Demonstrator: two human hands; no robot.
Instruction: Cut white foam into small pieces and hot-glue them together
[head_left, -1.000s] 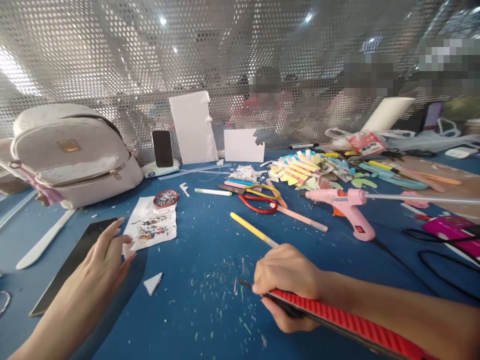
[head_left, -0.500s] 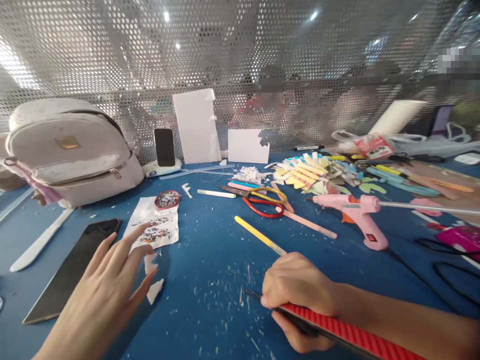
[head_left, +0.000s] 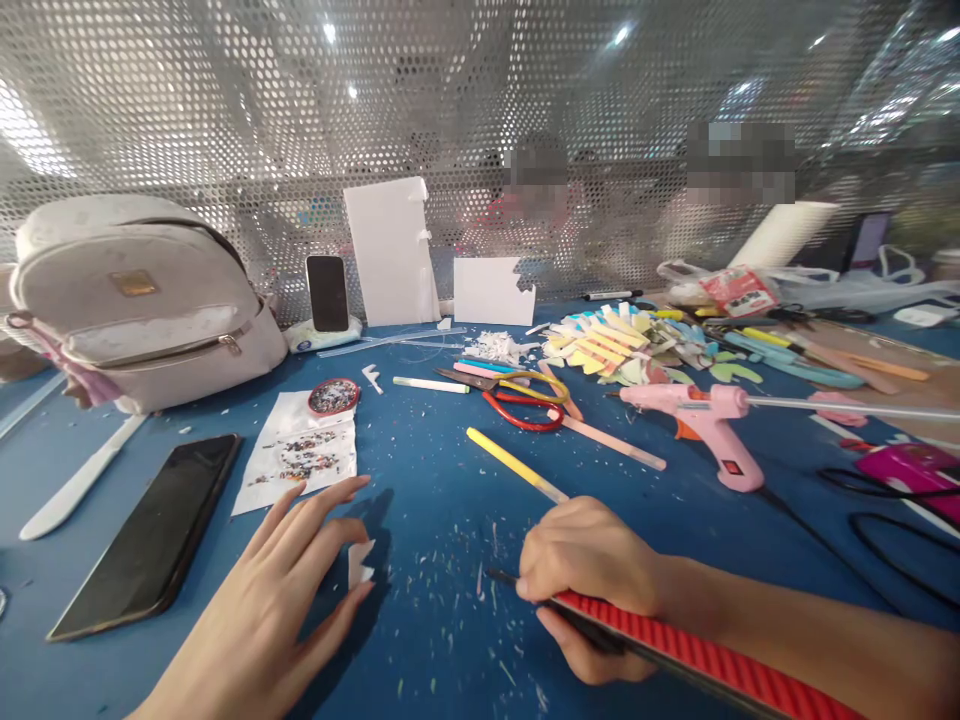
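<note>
My left hand (head_left: 274, 590) is low over the blue table. A small torn-edged white scrap (head_left: 360, 565) is pinched between its thumb and fingers. Just beyond the fingertips is a white sheet (head_left: 255, 470) with dark and orange bits on it and a round red-rimmed dish (head_left: 334, 397) at its upper corner. My right hand (head_left: 589, 580) is wrapped round a long tool with a red ridged handle (head_left: 675, 640). Its thin dark tip (head_left: 501, 575) points left, near the table. A yellow marker (head_left: 516, 464) lies just past the right knuckles.
Scissors (head_left: 517, 400) and several pens lie mid-table, with a pile of foam scraps (head_left: 615, 340) behind. At right is a pink glue gun (head_left: 697, 420) with a cord. A phone (head_left: 154, 535), white plastic knife (head_left: 82, 480) and backpack (head_left: 150, 310) are at left.
My left hand has moved right, and a white scrap has travelled with it between thumb and fingers. The right hand keeps its hold on the red-handled tool, almost unmoved.
</note>
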